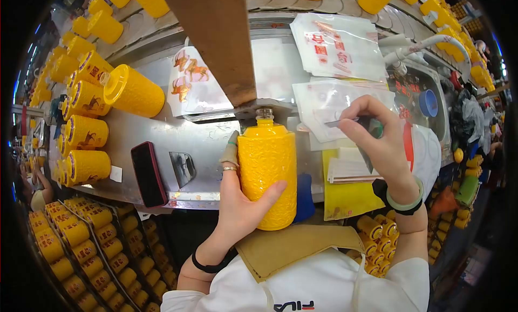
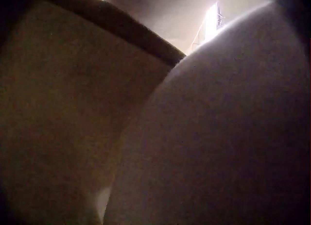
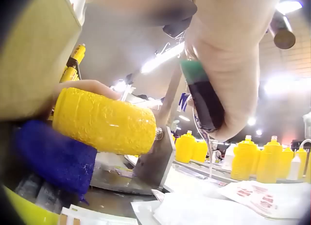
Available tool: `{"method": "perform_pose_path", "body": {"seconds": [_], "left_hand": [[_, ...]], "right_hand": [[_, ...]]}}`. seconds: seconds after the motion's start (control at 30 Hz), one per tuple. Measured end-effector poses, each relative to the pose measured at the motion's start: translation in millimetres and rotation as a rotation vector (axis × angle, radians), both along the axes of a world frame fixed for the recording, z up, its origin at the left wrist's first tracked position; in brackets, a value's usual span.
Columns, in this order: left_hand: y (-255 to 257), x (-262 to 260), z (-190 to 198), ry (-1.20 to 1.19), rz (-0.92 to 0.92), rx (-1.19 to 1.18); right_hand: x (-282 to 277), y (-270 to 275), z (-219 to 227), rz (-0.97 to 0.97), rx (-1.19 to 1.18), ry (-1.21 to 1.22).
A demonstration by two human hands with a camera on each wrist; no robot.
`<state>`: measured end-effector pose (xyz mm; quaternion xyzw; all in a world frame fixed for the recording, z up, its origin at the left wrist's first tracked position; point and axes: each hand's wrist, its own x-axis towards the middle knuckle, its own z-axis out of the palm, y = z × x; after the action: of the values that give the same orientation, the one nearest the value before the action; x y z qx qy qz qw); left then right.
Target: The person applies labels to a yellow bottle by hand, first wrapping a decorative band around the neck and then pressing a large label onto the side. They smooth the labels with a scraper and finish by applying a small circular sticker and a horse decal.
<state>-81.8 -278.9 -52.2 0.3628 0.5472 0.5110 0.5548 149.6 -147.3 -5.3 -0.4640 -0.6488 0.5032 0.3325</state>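
A yellow textured bottle (image 1: pixel 267 177) with a clear threaded neck lies in the middle of the head view, its neck at a metal bracket under a brown post. The left hand (image 1: pixel 240 204) grips it, thumb across its front and fingers round its left side, a covering on one finger. To the right, the right hand (image 1: pixel 377 136) is raised above white printed sheets (image 1: pixel 318 104), pinching a thin, translucent piece between thumb and forefinger. In the right wrist view, a dark and green item (image 3: pixel 204 99) lies against the right hand's fingers. The left wrist view is mostly dark and blurred.
Yellow bottles (image 1: pixel 89 134) line the left side, beside a phone (image 1: pixel 149 174) and a dark flat piece (image 1: pixel 182 169). A printed sheet with orange figures (image 1: pixel 189 77) lies behind. At the right are a sink with a blue cup (image 1: pixel 428 103) and a white pipe (image 1: pixel 426 43); crates of yellow containers stand below.
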Motion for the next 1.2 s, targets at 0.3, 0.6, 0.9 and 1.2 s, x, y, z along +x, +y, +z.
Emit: {"method": "perform_pose_path", "body": {"seconds": [0.3,0.6,0.9,1.2], "left_hand": [[5.7,6.5,1.0,0.453,0.051,0.175],[5.7,2.6,0.3,0.444,-0.036,0.138],[6.5,-11.1,-12.9,-0.096,-0.091,0.118],[8.9,-13.5,0.4,0.046,-0.068,0.110]], "right_hand": [[-51.9,14.9,-6.7,0.153,0.230,-0.063],[-73.6,36.6,-0.3,0.338,0.376,-0.056],[-73.8,40.5,-2.4,0.414,0.409,-0.077],[-67.7,42.6,-7.4,0.476,0.318,-0.104]]}}
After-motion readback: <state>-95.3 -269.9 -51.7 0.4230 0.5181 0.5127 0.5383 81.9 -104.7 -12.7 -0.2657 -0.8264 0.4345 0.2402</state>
